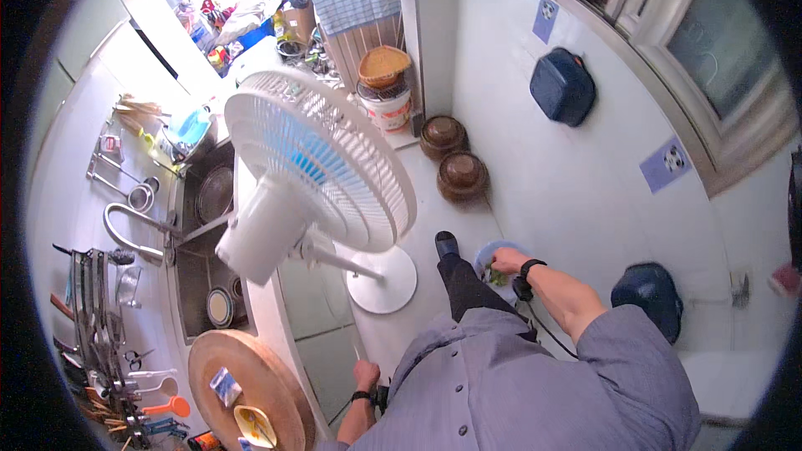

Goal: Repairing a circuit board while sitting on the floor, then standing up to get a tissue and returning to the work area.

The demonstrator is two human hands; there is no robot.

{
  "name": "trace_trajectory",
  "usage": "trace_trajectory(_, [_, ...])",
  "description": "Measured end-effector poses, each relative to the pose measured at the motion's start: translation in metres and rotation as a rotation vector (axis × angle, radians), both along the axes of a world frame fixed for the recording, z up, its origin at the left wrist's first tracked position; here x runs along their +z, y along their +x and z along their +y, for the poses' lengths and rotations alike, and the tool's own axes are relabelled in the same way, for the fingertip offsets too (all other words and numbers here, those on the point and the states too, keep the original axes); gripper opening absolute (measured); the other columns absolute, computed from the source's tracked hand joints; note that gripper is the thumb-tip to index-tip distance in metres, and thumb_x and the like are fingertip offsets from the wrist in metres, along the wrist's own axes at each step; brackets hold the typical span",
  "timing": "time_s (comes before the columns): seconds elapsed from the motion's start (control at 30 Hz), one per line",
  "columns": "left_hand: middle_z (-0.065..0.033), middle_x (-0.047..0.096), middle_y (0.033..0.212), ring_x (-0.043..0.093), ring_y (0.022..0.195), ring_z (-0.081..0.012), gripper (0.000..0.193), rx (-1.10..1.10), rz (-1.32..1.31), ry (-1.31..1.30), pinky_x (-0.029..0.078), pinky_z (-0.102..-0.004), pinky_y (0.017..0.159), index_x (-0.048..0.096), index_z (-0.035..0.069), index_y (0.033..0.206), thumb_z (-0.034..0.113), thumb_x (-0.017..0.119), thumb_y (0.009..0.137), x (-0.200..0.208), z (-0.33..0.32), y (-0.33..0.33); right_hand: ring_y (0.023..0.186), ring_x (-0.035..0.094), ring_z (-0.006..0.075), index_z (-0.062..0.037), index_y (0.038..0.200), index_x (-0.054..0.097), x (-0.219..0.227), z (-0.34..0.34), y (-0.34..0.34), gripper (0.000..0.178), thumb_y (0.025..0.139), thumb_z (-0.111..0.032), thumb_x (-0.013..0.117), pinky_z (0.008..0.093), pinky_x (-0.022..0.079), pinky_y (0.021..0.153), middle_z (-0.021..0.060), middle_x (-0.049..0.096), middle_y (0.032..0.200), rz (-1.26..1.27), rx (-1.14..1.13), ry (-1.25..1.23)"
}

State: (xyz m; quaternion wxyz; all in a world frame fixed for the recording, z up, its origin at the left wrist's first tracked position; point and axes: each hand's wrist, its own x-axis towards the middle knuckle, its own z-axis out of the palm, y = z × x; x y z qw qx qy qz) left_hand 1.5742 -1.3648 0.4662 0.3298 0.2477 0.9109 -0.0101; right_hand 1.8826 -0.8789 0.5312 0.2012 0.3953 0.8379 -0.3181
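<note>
My right hand (pixel 507 261) is closed at the edge of a pale blue basin (pixel 499 245), low on my right side. Something green (pixel 498 277) shows in the basin, partly covered by the hand. My left hand (pixel 366 374) hangs beside the counter, its fingers curled. A thin pale sliver (pixel 357 352) sticks up from it, too small to name. Each wrist wears a dark band.
A white standing fan (pixel 322 167) rises between me and the sink (pixel 192 284). A round wooden chopping board (pixel 251 384) lies on the counter at left. Two brown lidded pots (pixel 462 175) stand on the floor ahead. Dark blue basins (pixel 563 86) hang on the right wall.
</note>
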Motion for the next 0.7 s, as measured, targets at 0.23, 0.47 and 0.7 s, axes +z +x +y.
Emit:
trace_trajectory(0.23, [-0.0260,0.071,0.098,0.069,0.095,-0.0458,0.029,0.182,0.045,-0.037,0.055,-0.0527,0.080,0.073,-0.003,0.094,0.019,0.058,0.083,-0.026,0.043,-0.028,0.092,0.068,0.0428,-0.0009,0.092,0.074,0.011,0.175,-0.203,0.029,0.078,-0.019,0.057,0.0492,0.053,0.082,0.0256,0.071,0.095,0.047,0.386,0.045])
trace_trajectory(0.47, [-0.0210,0.073,0.094,0.070,0.084,-0.0394,0.024,0.530,0.237,0.076,0.052,-0.0562,0.073,0.075,0.003,0.085,0.021,0.059,0.084,0.028,0.180,0.038,0.086,0.067,0.0459,0.0041,0.086,0.071,-0.005,0.292,-0.337,0.025,0.078,-0.012,0.054,0.0512,0.053,0.077,0.0283,0.069,0.091,0.208,0.585,0.003])
trace_trajectory(0.7, [-0.0141,0.069,0.121,0.065,0.109,-0.0351,0.044,0.679,0.046,0.563,0.046,-0.0465,0.102,0.070,0.004,0.116,0.026,0.073,0.078,0.028,0.238,0.109,0.093,0.068,0.0441,0.0036,0.090,0.072,-0.007,0.354,-0.370,0.023,0.074,-0.003,0.056,0.0482,0.054,0.077,0.0281,0.070,0.096,0.000,0.650,-0.072])
